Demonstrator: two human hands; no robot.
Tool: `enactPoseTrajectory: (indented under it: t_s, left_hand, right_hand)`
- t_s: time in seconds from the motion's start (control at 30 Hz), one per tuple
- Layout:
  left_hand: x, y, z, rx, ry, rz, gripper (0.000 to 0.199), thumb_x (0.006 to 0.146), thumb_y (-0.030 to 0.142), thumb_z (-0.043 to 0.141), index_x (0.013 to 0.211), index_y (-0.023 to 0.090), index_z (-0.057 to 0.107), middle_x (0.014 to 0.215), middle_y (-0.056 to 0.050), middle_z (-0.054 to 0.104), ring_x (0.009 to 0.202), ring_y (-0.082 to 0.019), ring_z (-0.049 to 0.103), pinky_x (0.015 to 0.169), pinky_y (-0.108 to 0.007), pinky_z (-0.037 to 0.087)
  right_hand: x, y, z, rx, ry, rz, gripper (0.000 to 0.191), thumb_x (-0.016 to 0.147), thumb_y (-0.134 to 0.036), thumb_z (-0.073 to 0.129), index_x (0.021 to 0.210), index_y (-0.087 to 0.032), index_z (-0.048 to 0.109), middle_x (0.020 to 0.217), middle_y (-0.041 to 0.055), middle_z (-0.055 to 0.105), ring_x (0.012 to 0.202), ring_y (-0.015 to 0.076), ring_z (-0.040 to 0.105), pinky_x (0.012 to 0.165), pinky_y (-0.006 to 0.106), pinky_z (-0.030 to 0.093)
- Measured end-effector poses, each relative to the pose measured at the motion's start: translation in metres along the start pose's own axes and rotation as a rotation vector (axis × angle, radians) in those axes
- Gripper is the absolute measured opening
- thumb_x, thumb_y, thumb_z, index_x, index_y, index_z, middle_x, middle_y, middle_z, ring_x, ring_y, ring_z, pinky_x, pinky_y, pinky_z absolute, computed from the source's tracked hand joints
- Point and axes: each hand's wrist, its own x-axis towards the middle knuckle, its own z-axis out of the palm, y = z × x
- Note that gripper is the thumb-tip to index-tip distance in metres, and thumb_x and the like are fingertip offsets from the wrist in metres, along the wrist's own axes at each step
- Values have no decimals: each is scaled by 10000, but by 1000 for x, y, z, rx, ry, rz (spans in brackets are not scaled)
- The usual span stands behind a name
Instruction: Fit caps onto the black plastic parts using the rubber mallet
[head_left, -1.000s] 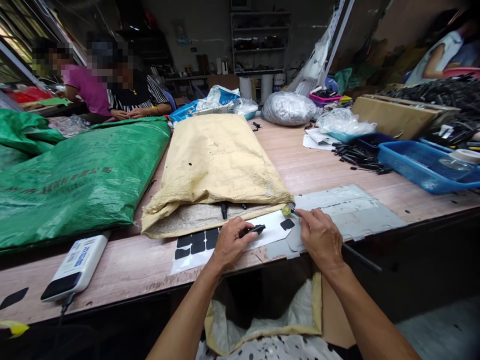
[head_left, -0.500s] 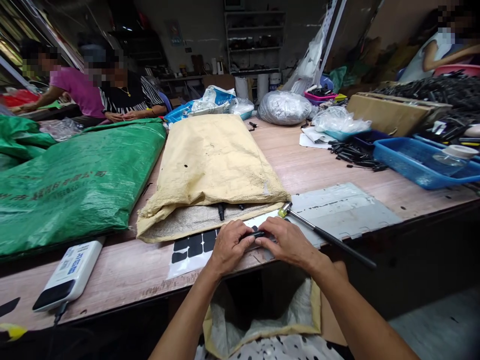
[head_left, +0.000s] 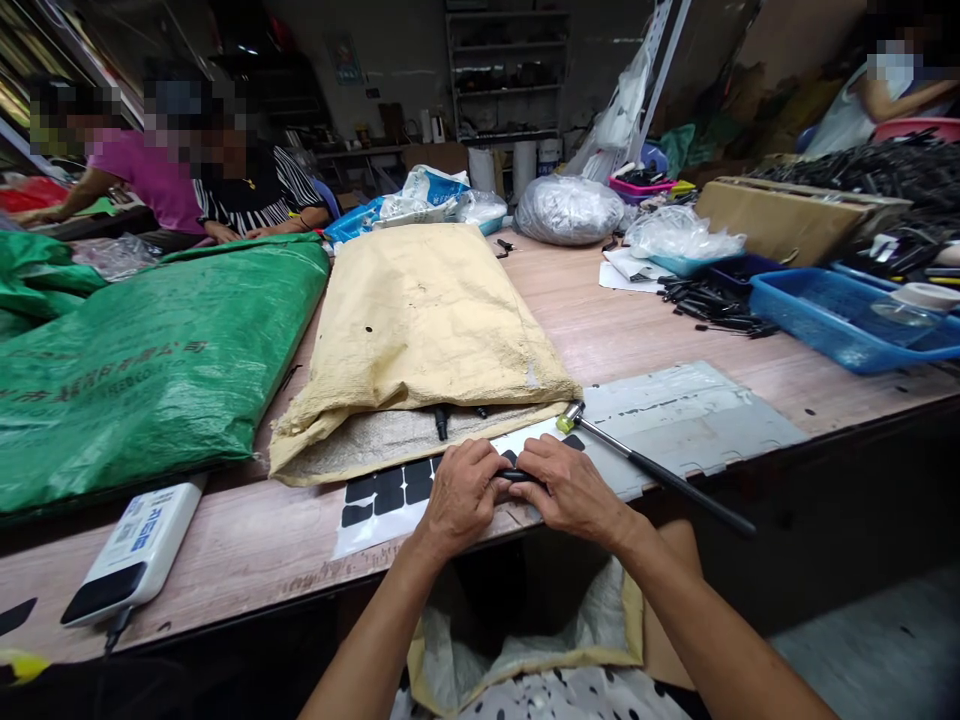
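Between my two hands is a small black part (head_left: 516, 475), held level above the table's front edge. The fingers of my left hand (head_left: 465, 492) pinch its left end, and those of my right hand (head_left: 564, 484) close on its right end. Just behind my hands lies a white sheet with black stickers (head_left: 390, 490). A pale yellow sack (head_left: 427, 310) lies behind it, with dark parts (head_left: 441, 422) poking from its mouth. To the right, a hammer (head_left: 637, 460) rests on a grey board (head_left: 690, 410). An open sack (head_left: 634, 620) hangs below my hands.
At the left are a green sack (head_left: 150, 350) and a white power bank (head_left: 139, 550) with a cable. A blue tray (head_left: 832, 325) and piled black parts (head_left: 712, 308) lie right. Two people sit at back left; another person is at far right.
My fingers have shifted on the black part and cover more of its ends. The whole view has moved slightly; the sacks and hammer lie as before.
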Motion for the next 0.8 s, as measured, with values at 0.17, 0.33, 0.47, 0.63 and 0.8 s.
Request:
enactPoseTrajectory:
  t_s: [0.17,0.33,0.47,0.63,0.8]
  left_hand:
    - [-1,-1,-1,-32,-2,-9,148,922,196,550,971,202,690,964,-58,655,949,-238,574,857,-405,389]
    - [1,-2,-8,-228,-4,-62,271,1006,339,466,907,212,684,896,-36,629,899,-214,552,843,-382,389]
    - [3,-3,-11,-238,-39,-78,413,1043,379,359,786,199,627,788,-27,580,822,-203,507,790,-368,376]
    - [3,-5,-10,-200,-66,-86,444,1040,398,332,690,192,512,757,-23,557,811,-196,489,771,-362,356]
    - [2,-4,-10,-179,-76,-71,441,1043,380,336,662,185,445,735,-10,534,795,-185,476,767,-357,337]
  right_hand:
    - [1,2,7,39,46,-27,81,926,-233,614,856,-198,591,863,38,587,858,201,480,775,337,373]
    - [2,2,3,183,59,-13,183,959,-361,602,869,-202,600,800,20,587,798,182,490,750,325,373]
    - [1,1,-1,271,75,-1,206,898,-390,668,852,-205,591,769,9,584,768,178,490,739,325,376]
    - [0,2,0,253,57,4,182,896,-376,653,862,-204,602,783,16,599,782,184,494,741,328,379]
    - [0,1,2,217,62,4,199,909,-396,644,867,-203,615,790,18,596,791,184,485,745,328,370]
